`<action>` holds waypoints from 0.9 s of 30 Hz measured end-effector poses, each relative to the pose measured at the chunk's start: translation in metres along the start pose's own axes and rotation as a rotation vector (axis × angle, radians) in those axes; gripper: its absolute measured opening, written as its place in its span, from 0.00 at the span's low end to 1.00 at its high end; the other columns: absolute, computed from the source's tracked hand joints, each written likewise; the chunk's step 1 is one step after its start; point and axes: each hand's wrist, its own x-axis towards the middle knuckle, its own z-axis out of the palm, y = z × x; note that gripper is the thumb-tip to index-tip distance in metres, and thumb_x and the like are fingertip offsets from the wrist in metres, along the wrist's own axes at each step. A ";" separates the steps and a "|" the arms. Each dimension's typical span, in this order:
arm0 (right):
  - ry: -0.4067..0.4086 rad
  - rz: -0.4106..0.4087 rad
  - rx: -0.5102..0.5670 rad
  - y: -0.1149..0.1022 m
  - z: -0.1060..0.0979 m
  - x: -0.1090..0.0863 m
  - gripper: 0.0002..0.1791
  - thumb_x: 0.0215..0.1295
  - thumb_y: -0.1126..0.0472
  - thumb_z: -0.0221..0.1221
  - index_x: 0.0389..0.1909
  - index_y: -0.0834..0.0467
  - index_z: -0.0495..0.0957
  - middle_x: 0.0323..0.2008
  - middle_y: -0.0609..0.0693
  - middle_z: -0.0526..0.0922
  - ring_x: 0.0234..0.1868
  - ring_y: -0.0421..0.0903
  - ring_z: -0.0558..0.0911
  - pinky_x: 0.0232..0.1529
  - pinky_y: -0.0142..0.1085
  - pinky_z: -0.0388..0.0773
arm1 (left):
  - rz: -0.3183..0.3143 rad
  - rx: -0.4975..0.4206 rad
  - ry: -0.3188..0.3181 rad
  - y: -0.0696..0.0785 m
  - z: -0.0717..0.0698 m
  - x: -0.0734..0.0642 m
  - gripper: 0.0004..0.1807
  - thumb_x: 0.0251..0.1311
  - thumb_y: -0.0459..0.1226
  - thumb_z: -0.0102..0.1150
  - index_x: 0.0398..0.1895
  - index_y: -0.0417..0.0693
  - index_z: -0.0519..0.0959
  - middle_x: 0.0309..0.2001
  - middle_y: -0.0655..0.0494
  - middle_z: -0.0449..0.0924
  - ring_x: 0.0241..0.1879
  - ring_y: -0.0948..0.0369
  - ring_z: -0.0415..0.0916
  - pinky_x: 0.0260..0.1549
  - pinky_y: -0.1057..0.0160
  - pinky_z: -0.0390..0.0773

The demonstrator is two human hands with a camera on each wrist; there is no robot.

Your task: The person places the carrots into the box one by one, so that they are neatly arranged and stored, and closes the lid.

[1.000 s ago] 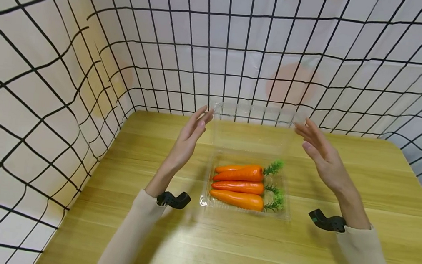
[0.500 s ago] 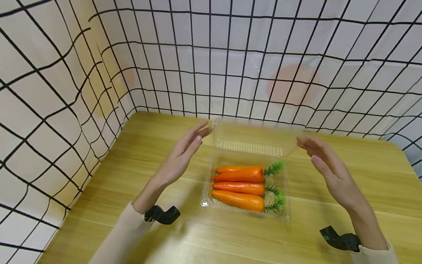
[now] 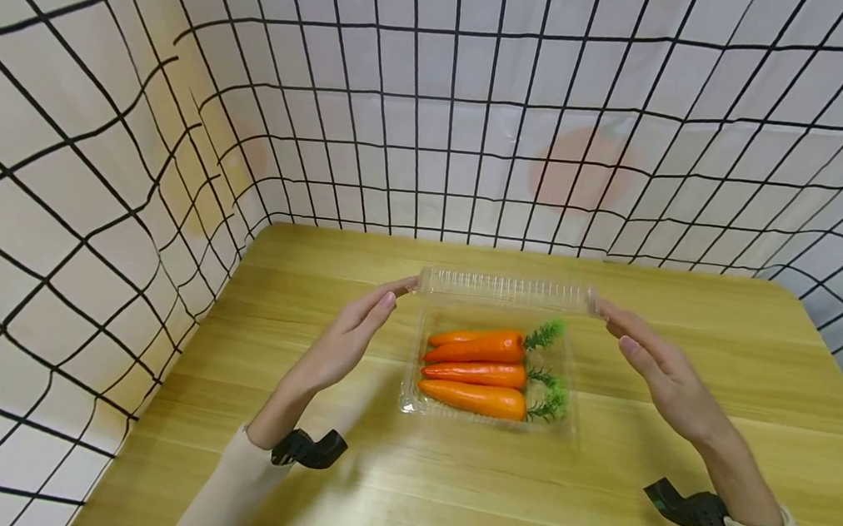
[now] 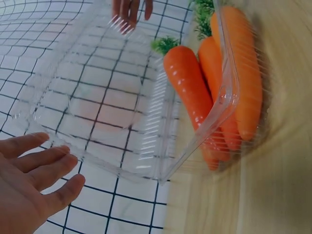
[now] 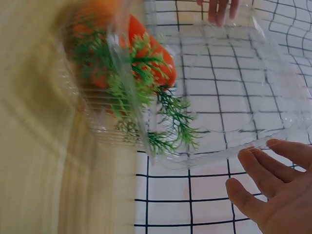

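A clear plastic clamshell box (image 3: 409, 406) lies on the table with its lid (image 3: 505, 290) raised at the far side, seen almost edge-on from the head. Several orange carrots (image 3: 474, 373) with green leafy tops (image 3: 549, 395) lie side by side in the base. My left hand (image 3: 339, 339) reaches along the lid's left end, fingers extended and fingertips at its edge. At the opposite end, my right hand (image 3: 673, 394) has its fingertips against the lid in the same way. In the left wrist view the fingers (image 4: 48, 170) are extended and spread beside the lid (image 4: 97, 92).
A wooden table (image 3: 447, 491) bears the box. Black wire grid panels (image 3: 491, 102) stand behind the table and along its left and right sides, with a pale sheet behind them. A black wrist mount (image 3: 310, 449) sits on my left wrist, another mount (image 3: 686, 505) on my right.
The lid has swung forward and down from standing tall at the back to a narrow strip. Both hands have moved toward me with it. The carrots stay in place.
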 end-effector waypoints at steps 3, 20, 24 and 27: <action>-0.001 0.034 -0.042 -0.002 0.004 -0.003 0.29 0.83 0.68 0.37 0.81 0.53 0.59 0.80 0.43 0.62 0.74 0.26 0.62 0.65 0.14 0.61 | -0.004 0.000 -0.016 0.000 0.000 -0.006 0.28 0.85 0.49 0.31 0.79 0.51 0.65 0.79 0.57 0.64 0.81 0.54 0.57 0.81 0.42 0.54; -0.005 0.031 -0.037 0.005 0.019 -0.015 0.29 0.83 0.68 0.38 0.81 0.54 0.58 0.83 0.47 0.54 0.79 0.25 0.53 0.66 0.12 0.56 | -0.060 0.006 -0.032 -0.010 0.006 -0.018 0.31 0.84 0.51 0.32 0.78 0.45 0.65 0.83 0.53 0.54 0.83 0.53 0.48 0.81 0.42 0.49; -0.019 0.049 -0.043 0.009 0.023 -0.013 0.29 0.83 0.67 0.39 0.82 0.52 0.57 0.85 0.49 0.49 0.81 0.28 0.48 0.66 0.11 0.53 | -0.074 0.004 -0.030 -0.014 0.008 -0.019 0.30 0.84 0.52 0.32 0.79 0.46 0.65 0.83 0.54 0.52 0.84 0.55 0.46 0.82 0.43 0.48; -0.016 0.070 -0.048 0.012 0.026 -0.012 0.30 0.83 0.66 0.42 0.82 0.50 0.57 0.85 0.49 0.47 0.82 0.31 0.47 0.65 0.11 0.53 | -0.083 0.003 -0.026 -0.017 0.010 -0.019 0.30 0.84 0.51 0.34 0.79 0.47 0.65 0.83 0.56 0.51 0.84 0.55 0.45 0.82 0.42 0.47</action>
